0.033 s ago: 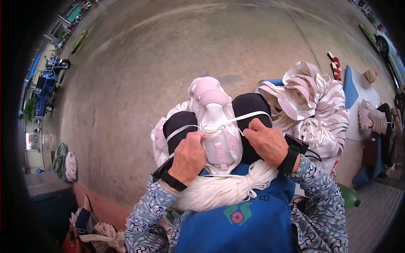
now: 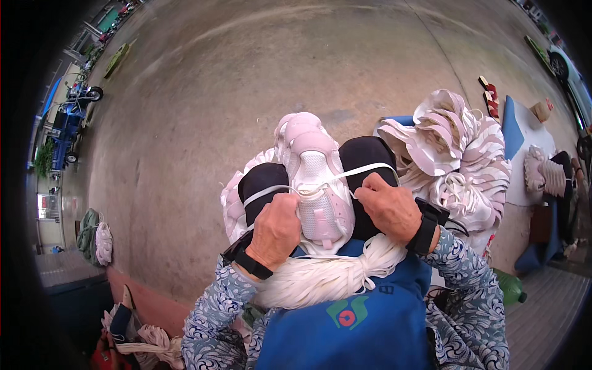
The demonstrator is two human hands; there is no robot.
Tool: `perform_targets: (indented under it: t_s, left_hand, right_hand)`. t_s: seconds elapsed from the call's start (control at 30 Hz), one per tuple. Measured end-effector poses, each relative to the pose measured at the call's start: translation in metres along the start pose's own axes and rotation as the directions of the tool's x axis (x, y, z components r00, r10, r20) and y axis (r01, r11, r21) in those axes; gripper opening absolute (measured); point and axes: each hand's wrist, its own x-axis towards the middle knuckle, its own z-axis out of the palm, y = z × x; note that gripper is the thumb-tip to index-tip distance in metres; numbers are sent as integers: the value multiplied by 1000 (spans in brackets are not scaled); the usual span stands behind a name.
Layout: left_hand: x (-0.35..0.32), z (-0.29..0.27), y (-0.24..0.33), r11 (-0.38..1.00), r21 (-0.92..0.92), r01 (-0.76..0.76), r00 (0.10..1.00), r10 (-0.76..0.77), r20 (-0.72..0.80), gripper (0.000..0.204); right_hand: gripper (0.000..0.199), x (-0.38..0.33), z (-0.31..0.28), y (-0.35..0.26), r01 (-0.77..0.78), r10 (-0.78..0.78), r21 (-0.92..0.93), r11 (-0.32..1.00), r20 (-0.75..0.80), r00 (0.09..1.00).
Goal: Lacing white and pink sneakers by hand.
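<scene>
A pink and white shoe upper (image 2: 319,209) lies between my black-covered knees, on top of a stack of similar uppers. A flat white shoelace (image 2: 351,172) runs through it, with a loop out over each knee. My left hand (image 2: 276,227) is closed at the upper's left edge, on the lace's left end; its fingertips are partly hidden. On the other side, my right hand (image 2: 390,208) pinches the lace's right end between thumb and forefinger. A tied bundle of white laces (image 2: 327,280) rests across my lap on the blue apron (image 2: 345,336).
More stacked pink and white uppers (image 2: 481,154) stand at my right, beside a green bottle (image 2: 509,287). Red sandals (image 2: 490,98) lie on the concrete floor (image 2: 216,80). Other people sit at far right and lower left, and a blue three-wheeler (image 2: 66,126) is parked far left.
</scene>
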Motion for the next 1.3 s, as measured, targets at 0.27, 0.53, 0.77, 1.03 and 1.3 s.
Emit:
perform_targets:
  t_s: [0.27,0.53,0.77,1.03,1.3]
  left_hand:
    - [14,-10,12,988,150,38,987,-61,152,26]
    - [28,-18,10,962,219,-166,985,151,86,15]
    - [25,-17,46,970,-157,-187,973,206,109,11]
    - [43,-7,43,530,-501,684,727,-441,526,15]
    - [38,5,41,268,-610,746,643,-528,555,21]
  right_hand:
    - [13,5,6,9,-23,25,171,985,-8,1000]
    - [17,15,3,4,-53,75,394,917,-40,996]
    - [12,25,6,4,6,61,431,902,-142,988]
    - [13,27,14,5,21,24,443,896,-95,995]
    - [12,36,12,3,78,-51,337,938,-88,995]
